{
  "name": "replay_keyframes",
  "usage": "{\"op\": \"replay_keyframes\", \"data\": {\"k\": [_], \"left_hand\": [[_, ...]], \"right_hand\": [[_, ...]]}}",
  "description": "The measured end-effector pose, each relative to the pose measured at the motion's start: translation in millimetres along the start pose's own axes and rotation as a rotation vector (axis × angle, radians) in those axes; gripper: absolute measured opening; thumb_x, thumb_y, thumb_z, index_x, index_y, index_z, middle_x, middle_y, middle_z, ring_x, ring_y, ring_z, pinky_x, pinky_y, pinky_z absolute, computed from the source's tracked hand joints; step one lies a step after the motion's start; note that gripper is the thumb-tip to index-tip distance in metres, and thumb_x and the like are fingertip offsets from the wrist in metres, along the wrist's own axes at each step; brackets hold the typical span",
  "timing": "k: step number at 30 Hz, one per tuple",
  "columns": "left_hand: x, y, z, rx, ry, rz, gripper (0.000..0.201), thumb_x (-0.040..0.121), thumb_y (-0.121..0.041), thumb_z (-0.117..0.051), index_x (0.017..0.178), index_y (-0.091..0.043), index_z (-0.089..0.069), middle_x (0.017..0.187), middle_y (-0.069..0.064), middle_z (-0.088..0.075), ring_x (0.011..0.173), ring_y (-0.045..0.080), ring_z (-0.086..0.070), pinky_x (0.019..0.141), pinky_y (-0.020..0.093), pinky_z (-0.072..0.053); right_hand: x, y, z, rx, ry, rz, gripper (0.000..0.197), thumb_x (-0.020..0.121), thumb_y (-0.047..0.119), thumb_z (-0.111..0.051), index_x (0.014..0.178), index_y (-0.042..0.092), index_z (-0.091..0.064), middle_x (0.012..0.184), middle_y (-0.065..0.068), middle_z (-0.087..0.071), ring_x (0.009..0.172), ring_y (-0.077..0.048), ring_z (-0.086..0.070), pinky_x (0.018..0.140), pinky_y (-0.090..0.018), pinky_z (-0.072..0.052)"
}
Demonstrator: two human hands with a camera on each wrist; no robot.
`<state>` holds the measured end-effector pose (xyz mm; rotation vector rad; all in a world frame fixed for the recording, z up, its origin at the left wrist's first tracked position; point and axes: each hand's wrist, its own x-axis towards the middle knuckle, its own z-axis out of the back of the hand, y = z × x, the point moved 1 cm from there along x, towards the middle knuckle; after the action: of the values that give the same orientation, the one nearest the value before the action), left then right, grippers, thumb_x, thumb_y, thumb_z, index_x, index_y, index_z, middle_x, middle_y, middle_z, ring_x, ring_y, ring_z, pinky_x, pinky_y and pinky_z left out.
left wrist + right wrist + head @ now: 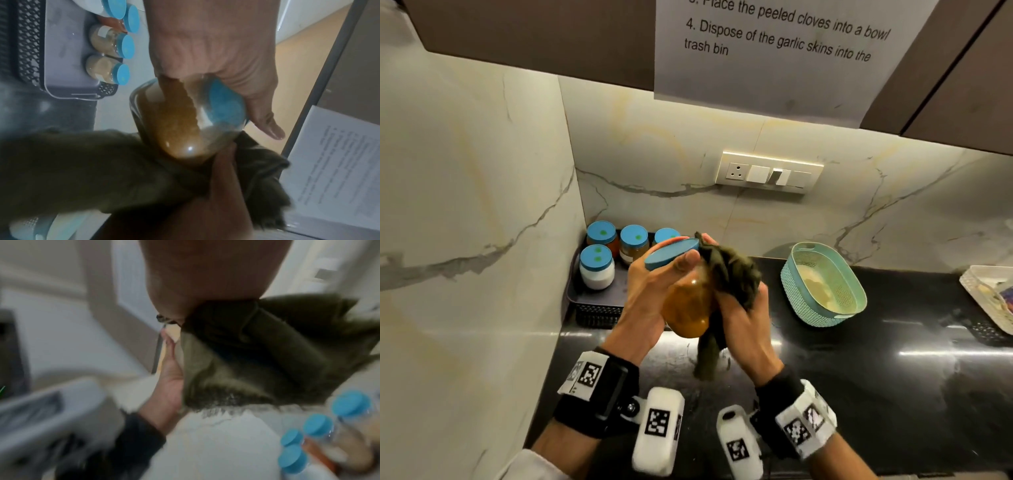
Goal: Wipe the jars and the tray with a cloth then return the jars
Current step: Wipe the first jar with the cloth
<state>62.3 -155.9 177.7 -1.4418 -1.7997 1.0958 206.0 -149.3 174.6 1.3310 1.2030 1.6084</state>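
A black glossy bench (859,359) runs under marble walls, with one paper sheet (774,58) of printed instructions hanging from the cabinet above and one switch plate (768,172) on the back wall. In the bench's far left corner sits one dark tray (599,308), and four blue-lidded jars stand on it: a white-filled jar (597,272) nearest the front, a red-filled jar (602,236) behind it, an amber jar (634,243) beside that, and a fourth jar (666,235) mostly hidden. A fifth jar, the held jar (688,308), is tilted in the air in front of the tray, full of orange-brown powder. The left hand (650,301) curls round its blue lid and neck. The right hand (743,315) grips one dark green cloth (732,274), pressed against the jar's side, with its tail hanging down. Further right along the bench sit one teal basket (825,301) and, at the right edge, one white basket (983,291)
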Motion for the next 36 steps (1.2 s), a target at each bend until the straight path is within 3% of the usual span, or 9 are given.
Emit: {"op": "replay_keyframes", "data": {"k": [3,5,11,16,20,24,27,33,36], "left_hand": [[2,-6,3,-0.038,0.025,0.016,0.098,0.036,-0.063,-0.1,0.114,-0.01,-0.074,0.114,0.014,-0.077,0.112,0.034,-0.072,0.098,0.047,-0.057],[-1,-5,2,-0.039,0.012,0.02,0.109,0.039,-0.062,-0.1,0.124,-0.003,-0.069,0.123,0.02,-0.073,0.117,0.038,-0.07,0.102,0.05,-0.054],[-10,-5,-11,0.003,0.021,0.095,0.086,0.055,-0.049,-0.1,0.123,-0.006,-0.069,0.115,0.016,-0.076,0.111,0.036,-0.073,0.093,0.045,-0.06],[-12,-23,5,0.011,0.329,0.193,0.063,0.061,-0.041,-0.097,0.118,-0.023,-0.077,0.117,0.005,-0.077,0.11,0.02,-0.073,0.086,0.034,-0.062],[-19,-23,-1,-0.004,0.313,0.195,0.042,0.06,-0.045,-0.084,0.1,-0.033,-0.083,0.102,0.0,-0.079,0.093,0.017,-0.076,0.073,0.032,-0.061],[-23,-14,-9,-0.05,0.171,0.138,0.06,0.063,-0.041,-0.084,0.119,-0.023,-0.074,0.117,0.009,-0.077,0.109,0.028,-0.074,0.08,0.039,-0.061],[-26,-7,-8,-0.102,0.141,0.127,0.074,0.06,-0.042,-0.094,0.126,-0.019,-0.072,0.124,0.011,-0.074,0.115,0.03,-0.072,0.086,0.039,-0.063],[-21,-5,-6,-0.032,0.093,0.082,0.11,0.039,-0.061,-0.1,0.133,-0.014,-0.065,0.124,0.013,-0.074,0.116,0.033,-0.071,0.088,0.043,-0.062],[-22,-5,-1,-0.046,0.135,0.092,0.112,0.039,-0.061,-0.1,0.134,-0.014,-0.065,0.128,0.014,-0.073,0.118,0.033,-0.07,0.096,0.046,-0.06]], "right_hand": [[-13,1,-10,-0.213,0.106,0.145,0.055,0.094,-0.004,-0.061,0.146,0.014,-0.059,0.151,-0.009,-0.06,0.143,-0.028,-0.053,0.124,-0.051,-0.037],[-24,-3,-7,-0.265,0.108,0.271,0.08,0.077,-0.026,-0.057,0.152,0.003,-0.047,0.164,-0.01,-0.045,0.156,-0.03,-0.036,0.128,-0.056,-0.028],[-27,-9,-10,-0.292,0.008,0.314,0.093,0.078,0.005,-0.091,0.155,0.001,-0.038,0.166,-0.012,-0.04,0.156,-0.031,-0.037,0.121,-0.057,-0.039],[-18,14,17,0.073,-0.044,-0.056,0.084,0.062,0.006,-0.1,0.136,0.016,-0.061,0.126,0.008,-0.075,0.12,-0.012,-0.07,0.094,-0.029,-0.06],[-14,14,19,0.195,0.035,-0.176,0.08,0.06,0.028,-0.093,0.133,0.029,-0.063,0.131,0.0,-0.072,0.125,-0.024,-0.067,0.1,-0.048,-0.059],[-24,22,5,0.063,-0.005,0.027,0.079,0.063,0.019,-0.099,0.133,0.034,-0.064,0.128,0.012,-0.073,0.124,-0.01,-0.068,0.096,-0.027,-0.059],[-29,21,2,-0.079,-0.034,0.274,0.081,0.073,-0.003,-0.093,0.144,0.002,-0.055,0.152,-0.009,-0.059,0.147,-0.028,-0.051,0.117,-0.049,-0.047],[-25,24,-3,0.008,0.022,0.087,0.083,0.078,-0.009,-0.085,0.15,0.013,-0.05,0.143,-0.001,-0.067,0.135,-0.018,-0.063,0.11,-0.045,-0.054],[-31,23,-3,-0.107,-0.026,0.234,0.08,0.079,0.0,-0.089,0.149,0.009,-0.053,0.157,-0.007,-0.054,0.15,-0.026,-0.047,0.119,-0.055,-0.043]]}}
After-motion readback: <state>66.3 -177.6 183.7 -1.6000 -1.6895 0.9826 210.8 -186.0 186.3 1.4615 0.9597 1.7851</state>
